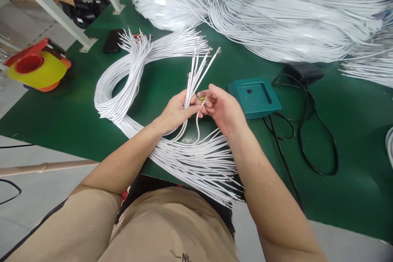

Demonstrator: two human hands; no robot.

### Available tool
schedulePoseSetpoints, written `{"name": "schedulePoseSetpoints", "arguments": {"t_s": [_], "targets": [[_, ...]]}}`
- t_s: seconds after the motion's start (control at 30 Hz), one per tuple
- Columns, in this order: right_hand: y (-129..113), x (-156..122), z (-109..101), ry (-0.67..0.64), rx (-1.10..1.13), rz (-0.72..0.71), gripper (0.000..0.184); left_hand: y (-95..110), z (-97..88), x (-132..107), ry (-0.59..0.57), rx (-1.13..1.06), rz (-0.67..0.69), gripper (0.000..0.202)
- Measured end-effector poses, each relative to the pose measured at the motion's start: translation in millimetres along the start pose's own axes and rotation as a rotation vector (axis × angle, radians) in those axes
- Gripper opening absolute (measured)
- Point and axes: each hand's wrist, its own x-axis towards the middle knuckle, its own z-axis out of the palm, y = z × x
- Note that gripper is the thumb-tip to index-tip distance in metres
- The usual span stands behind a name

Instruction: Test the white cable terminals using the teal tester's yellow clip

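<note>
My left hand (178, 110) is closed round a small bunch of white cables (199, 69) whose stripped ends fan up and away from me. My right hand (222, 108) is closed beside it, its fingertips pinching the end of one white cable (198, 125) that loops down below the hands; a small yellow bit shows at the pinch. Beneath both hands lies a long looped bundle of white cables (123, 77) on the green table (353, 147), its cut ends spreading over the near edge.
A teal block with a square recess (254, 97) sits just right of my hands. Black cords (303, 131) curl from a black box (303, 71). Large heaps of white cable (276, 12) fill the far side. A black phone (112, 41) and red and yellow containers (37, 67) lie left.
</note>
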Motion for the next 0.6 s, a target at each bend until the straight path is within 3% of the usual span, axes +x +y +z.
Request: {"name": "schedulePoseSetpoints", "arguments": {"t_s": [0.2, 0.3, 0.47, 0.6], "targets": [[0.8, -1.1, -2.2, -0.096, -0.036, 0.014, 0.044, 2.6, -1.4, -0.7, 0.089, 0.061, -0.034, 0.035], [0.2, -1.1, -3.8, -0.100, -0.010, 0.033, 0.037, 3.1, -3.0, -1.2, 0.115, 0.071, -0.039, 0.033], [0.4, -2.7, -3.5, -0.008, -0.017, 0.014, 0.028, 2.0, -4.2, -0.5, 0.075, -0.001, 0.012, 0.034], [0.5, -5.8, 0.9, 0.094, -0.183, -0.128, 0.021, 3.1, -5.0, 0.2, 0.039, -0.036, 0.018, 0.049]]}}
